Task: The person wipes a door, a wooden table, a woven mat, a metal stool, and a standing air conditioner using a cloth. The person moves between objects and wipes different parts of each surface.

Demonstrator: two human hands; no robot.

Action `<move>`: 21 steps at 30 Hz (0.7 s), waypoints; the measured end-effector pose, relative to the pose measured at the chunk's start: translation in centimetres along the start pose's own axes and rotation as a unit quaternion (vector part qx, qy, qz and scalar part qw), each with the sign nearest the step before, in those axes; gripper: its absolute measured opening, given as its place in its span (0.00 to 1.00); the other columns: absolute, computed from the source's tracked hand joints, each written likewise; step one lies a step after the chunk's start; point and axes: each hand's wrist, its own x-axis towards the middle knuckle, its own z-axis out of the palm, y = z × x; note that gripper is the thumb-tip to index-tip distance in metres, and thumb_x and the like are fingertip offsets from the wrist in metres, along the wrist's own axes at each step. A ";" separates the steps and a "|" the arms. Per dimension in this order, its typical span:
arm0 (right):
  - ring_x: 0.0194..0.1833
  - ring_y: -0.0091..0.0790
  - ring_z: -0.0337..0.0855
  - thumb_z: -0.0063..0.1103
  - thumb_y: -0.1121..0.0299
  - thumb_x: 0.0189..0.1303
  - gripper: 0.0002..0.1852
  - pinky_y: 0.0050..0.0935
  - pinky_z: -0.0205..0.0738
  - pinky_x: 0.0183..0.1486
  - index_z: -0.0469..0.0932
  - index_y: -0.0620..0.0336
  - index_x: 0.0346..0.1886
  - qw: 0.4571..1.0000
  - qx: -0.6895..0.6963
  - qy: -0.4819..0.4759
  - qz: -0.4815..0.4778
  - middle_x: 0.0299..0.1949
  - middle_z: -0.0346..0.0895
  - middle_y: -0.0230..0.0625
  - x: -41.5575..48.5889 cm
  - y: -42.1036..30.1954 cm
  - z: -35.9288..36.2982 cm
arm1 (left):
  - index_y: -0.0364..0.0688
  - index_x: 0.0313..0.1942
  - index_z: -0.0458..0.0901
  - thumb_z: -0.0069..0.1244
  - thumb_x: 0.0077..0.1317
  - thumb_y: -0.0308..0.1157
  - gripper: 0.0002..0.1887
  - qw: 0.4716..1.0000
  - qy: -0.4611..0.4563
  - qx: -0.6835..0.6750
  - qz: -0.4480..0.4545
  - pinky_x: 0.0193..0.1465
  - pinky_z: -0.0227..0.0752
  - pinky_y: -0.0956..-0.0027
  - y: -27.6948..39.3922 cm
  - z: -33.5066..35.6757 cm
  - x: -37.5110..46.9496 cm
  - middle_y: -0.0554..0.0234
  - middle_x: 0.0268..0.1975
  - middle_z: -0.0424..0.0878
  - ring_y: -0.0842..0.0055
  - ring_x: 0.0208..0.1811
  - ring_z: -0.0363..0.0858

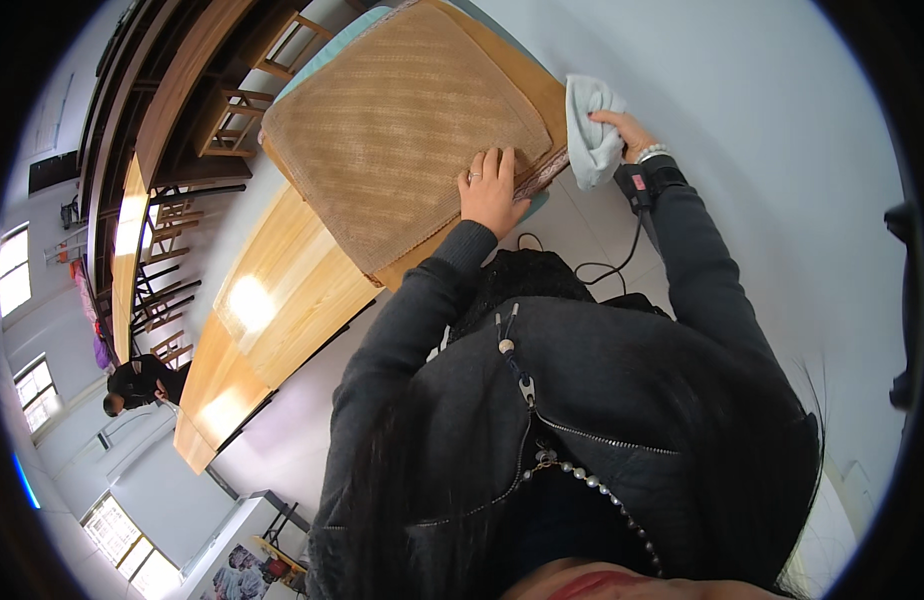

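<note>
My left hand [492, 189] lies palm down on a corner of a brown woven mat [402, 135], gripping nothing, with a ring on one finger. Beneath the mat are a tan cloth [541, 86] and a patterned trim [546, 172]. A pale teal layer [331, 51] shows along the far edge. Off the stack's right side, my right hand [628, 133] clasps a bunched pale grey-blue cloth [593, 139]. On that wrist are a beaded bracelet [652, 153] and a black strapped device [649, 182] with a cable.
A glossy wooden table [297, 255] extends from the stack toward the lower left. Wooden stools [233, 124] stand by dark shelving or furniture. Far left, a person in dark clothes [143, 382] leans near the table. A pale wall [769, 150] borders my right side.
</note>
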 end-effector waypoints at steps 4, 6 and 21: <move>0.48 0.34 0.83 0.68 0.63 0.55 0.27 0.34 0.79 0.50 0.73 0.61 0.57 0.987 -0.014 -0.096 -0.127 0.48 0.81 0.38 -4.2 -3.2 3.1 | 0.40 0.70 0.51 0.66 0.48 0.46 0.54 0.997 0.076 -0.001 -0.019 0.60 0.62 0.41 2.3 0.5 2.2 0.36 0.63 0.61 0.44 0.65 0.60; 0.46 0.32 0.83 0.66 0.63 0.56 0.26 0.32 0.79 0.50 0.73 0.63 0.57 0.982 -0.011 -0.115 -0.152 0.47 0.81 0.38 -5.5 -4.8 5.4 | 0.40 0.70 0.49 0.66 0.48 0.48 0.55 0.992 0.084 -0.077 -0.056 0.59 0.66 0.47 3.0 0.0 3.6 0.36 0.64 0.60 0.44 0.66 0.61; 0.45 0.31 0.83 0.62 0.65 0.56 0.21 0.28 0.78 0.47 0.76 0.69 0.51 0.951 -0.117 -0.067 -0.278 0.45 0.82 0.36 -3.8 -7.4 6.7 | 0.37 0.37 0.81 0.54 0.60 0.20 0.06 0.760 0.390 -0.514 -0.082 0.38 0.70 0.79 -9.9 -17.3 -2.7 0.63 0.36 0.84 0.84 0.38 0.78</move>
